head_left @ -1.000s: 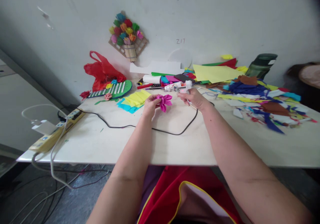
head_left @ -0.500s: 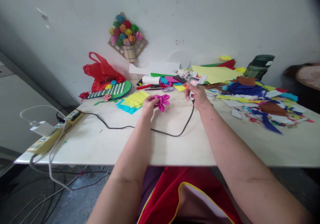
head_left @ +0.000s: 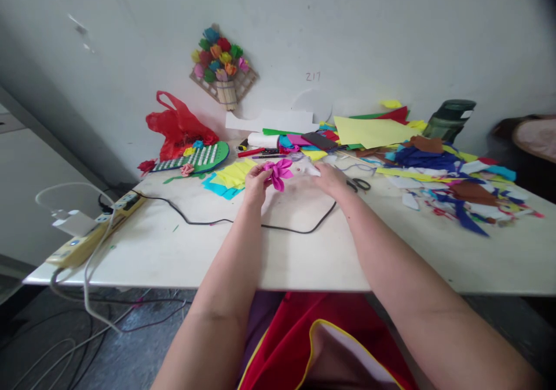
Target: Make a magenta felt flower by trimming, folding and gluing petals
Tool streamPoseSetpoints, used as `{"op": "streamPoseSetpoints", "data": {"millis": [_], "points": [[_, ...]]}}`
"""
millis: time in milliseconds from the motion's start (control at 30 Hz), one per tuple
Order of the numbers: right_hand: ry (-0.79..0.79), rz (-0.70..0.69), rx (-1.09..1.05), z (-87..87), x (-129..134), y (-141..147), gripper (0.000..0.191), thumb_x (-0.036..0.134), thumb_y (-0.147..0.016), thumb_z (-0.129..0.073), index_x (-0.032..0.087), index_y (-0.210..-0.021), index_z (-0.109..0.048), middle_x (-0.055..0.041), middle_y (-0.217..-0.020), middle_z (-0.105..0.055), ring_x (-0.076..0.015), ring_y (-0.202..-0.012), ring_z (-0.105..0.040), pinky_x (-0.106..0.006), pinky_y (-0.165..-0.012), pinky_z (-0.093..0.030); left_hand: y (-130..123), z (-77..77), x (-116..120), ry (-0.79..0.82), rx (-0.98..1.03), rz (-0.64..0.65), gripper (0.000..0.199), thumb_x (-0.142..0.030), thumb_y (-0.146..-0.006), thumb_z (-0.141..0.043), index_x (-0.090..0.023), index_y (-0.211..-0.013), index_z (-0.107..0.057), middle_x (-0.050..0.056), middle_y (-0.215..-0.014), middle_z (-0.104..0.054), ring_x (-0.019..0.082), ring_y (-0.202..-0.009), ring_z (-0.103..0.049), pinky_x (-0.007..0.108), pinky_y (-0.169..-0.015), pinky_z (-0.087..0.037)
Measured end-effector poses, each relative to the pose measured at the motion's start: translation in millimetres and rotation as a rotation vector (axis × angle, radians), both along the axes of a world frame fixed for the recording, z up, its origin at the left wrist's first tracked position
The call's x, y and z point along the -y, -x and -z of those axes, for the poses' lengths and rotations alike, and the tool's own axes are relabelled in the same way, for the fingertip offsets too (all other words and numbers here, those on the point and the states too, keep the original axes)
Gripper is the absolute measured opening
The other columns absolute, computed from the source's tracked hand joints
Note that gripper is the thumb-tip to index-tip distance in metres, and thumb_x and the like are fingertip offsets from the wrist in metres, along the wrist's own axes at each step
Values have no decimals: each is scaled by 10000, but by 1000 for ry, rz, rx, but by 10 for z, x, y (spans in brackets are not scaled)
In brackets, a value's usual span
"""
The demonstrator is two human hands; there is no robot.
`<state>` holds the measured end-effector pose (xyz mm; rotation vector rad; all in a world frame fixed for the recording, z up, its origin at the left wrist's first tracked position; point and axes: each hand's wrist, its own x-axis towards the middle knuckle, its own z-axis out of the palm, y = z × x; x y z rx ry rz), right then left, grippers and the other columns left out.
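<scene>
Pinched in my left hand (head_left: 257, 182) is a magenta paper flower (head_left: 280, 173) with spread petals, held a little above the table. My right hand (head_left: 330, 179) is closed around a white glue gun (head_left: 307, 167), which lies low near the flower and points toward it. Most of the gun's handle is hidden by my fingers. Its black cord (head_left: 299, 230) runs left across the table. Just right of my right hand lie black-handled scissors (head_left: 361, 185), partly covered by the hand.
Yellow and blue paper sheets (head_left: 228, 181) lie left of my left hand. Coloured scraps (head_left: 469, 187) cover the right side. A yellow power strip (head_left: 99, 228) sits at the left edge. Behind are a red bag (head_left: 178, 126), a green bottle (head_left: 449, 120) and pens (head_left: 264, 153).
My right hand has brought the glue gun down and left, from upright to low beside the flower. The scissors now show. My left hand keeps the flower, turned slightly.
</scene>
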<state>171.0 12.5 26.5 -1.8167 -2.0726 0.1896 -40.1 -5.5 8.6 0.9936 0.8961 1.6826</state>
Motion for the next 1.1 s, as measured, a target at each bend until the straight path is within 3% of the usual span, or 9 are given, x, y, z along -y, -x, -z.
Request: {"op": "streamPoseSetpoints", "data": {"millis": [233,400,567,700,867,1100], "points": [[56,-70,201,74,106,149,473,246,-865,-438,207,-1328,-527,-176,-1252,-561,-300,-1109,-579,-379,-881,-459,-52,6,25,-8,-5,78,331,-260,-519,-758,-183,-821,-646,5,-727,-653,125,-627,-604,265,-583,-494],[44,-59,208,34,127,128,450,263,-819,-499,189,-1249,-609,-186,-1251,-563,-333,-1152,-539,-414,-899,-450,-72,8,42,20,-22,97,356,-259,-499,-765,-168,-827,-660,3,-697,-655,121,-601,-590,250,-561,-490],[-188,9,47,-37,107,65,418,355,-856,-459,174,-1169,-670,-161,-1225,-580,-322,-1132,-518,-436,-952,-395,-91,20,54,33,-75,134,378,-270,-497,-783,-165,-839,-660,9,-722,-664,123,-606,-596,258,-582,-494],[-391,-148,-118,-63,127,114,394,260,-850,-456,188,-1160,-688,-121,-1203,-594,-282,-1116,-504,-405,-976,-363,-124,25,67,43,-119,162,366,-265,-495,-797,-159,-814,-653,11,-716,-661,129,-606,-601,276,-608,-499],[-486,-359,-179,-10,126,233,350,217,-820,-486,212,-1074,-728,-82,-1147,-625,-264,-1056,-503,-403,-960,-349,-145,19,84,32,-157,188,364,-263,-502,-796,-154,-821,-660,9,-736,-661,124,-617,-604,271,-616,-500],[-593,-482,-204,116,34,278,316,181,-791,-517,237,-1015,-733,-75,-1154,-617,-260,-1035,-504,-420,-914,-377,-152,15,98,45,-177,205,355,-256,-508,-792,-150,-816,-651,-1,-713,-652,123,-620,-602,278,-636,-506]]}}
